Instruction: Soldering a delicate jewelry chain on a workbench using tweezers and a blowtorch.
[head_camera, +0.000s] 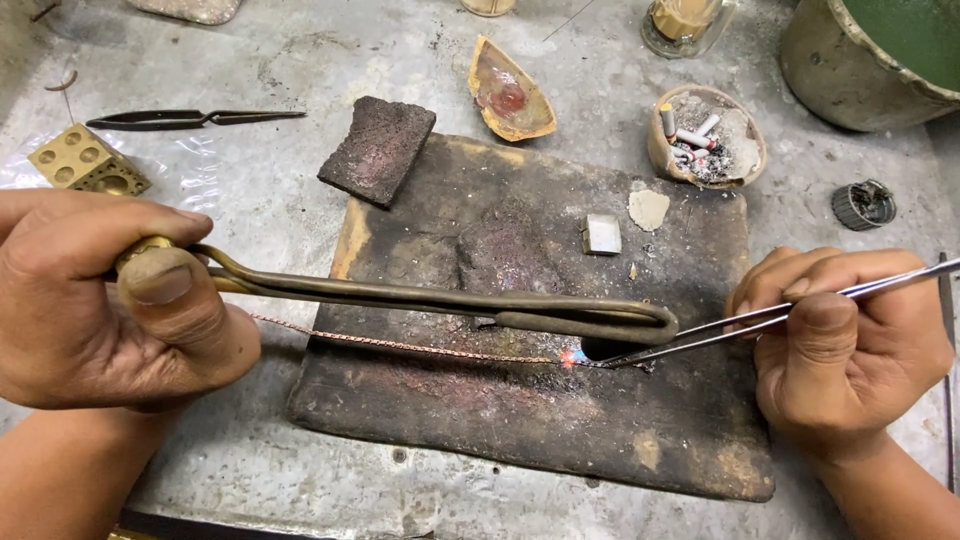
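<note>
The left hand (110, 300) is closed around the end of a long bent brass blowpipe (440, 300), the thumb pressed on top, and the pipe is held low across a large dark scorched soldering board (520, 440) that lies on the grey workbench (300, 60). The right hand (850, 350) is pinched on a pair of slim steel tweezers (720, 335), whose tips are set at a small glowing red spot (570, 357) (just beside the pipe's curved nozzle). At that spot the end of a thin twisted copper-coloured chain (400, 345) is found, stretched leftward over the board toward the left hand. Higher on the board a dark rough charcoal block (378, 150) and a small square grey metal piece (601, 234) are seen.
</note>
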